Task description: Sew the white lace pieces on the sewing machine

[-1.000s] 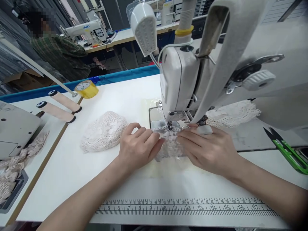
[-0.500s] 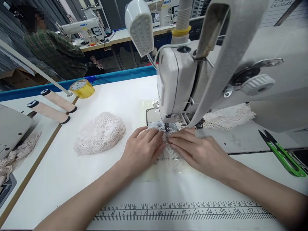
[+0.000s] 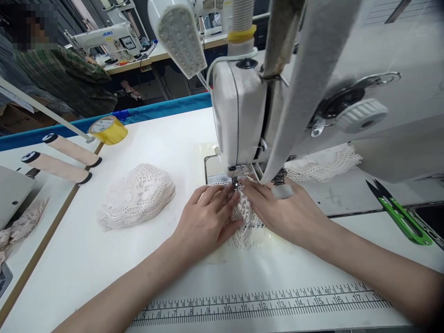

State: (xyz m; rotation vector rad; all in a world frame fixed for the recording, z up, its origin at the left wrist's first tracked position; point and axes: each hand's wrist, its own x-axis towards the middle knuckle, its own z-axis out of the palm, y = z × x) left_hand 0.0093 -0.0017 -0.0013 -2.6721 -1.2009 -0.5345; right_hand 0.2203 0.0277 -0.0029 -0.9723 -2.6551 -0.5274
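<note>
A sewing machine (image 3: 239, 115) stands over the white table, and a piece of off-white lace (image 3: 244, 222) lies under its needle area. My left hand (image 3: 208, 215) rests on the left side of this lace, its fingers spread and bent near the presser foot. On the right side my right hand (image 3: 284, 208) presses the lace, its fingertips close to the needle and partly hidden behind a machine part. Left of my hands sits a folded pile of lace (image 3: 137, 196). More lace (image 3: 324, 163) lies behind the machine head at the right.
Green-handled snips (image 3: 404, 215) lie at the right. Two thread cones (image 3: 57, 167) and a yellow tape roll (image 3: 108, 130) are at the left. A printed ruler (image 3: 256, 307) runs along the front edge. A person (image 3: 65, 78) sits at another machine behind.
The whole view has shifted slightly. More lace now shows between my hands, reaching toward the front. My left hand's fingers have spread, and my right hand has moved in beneath the machine part.
</note>
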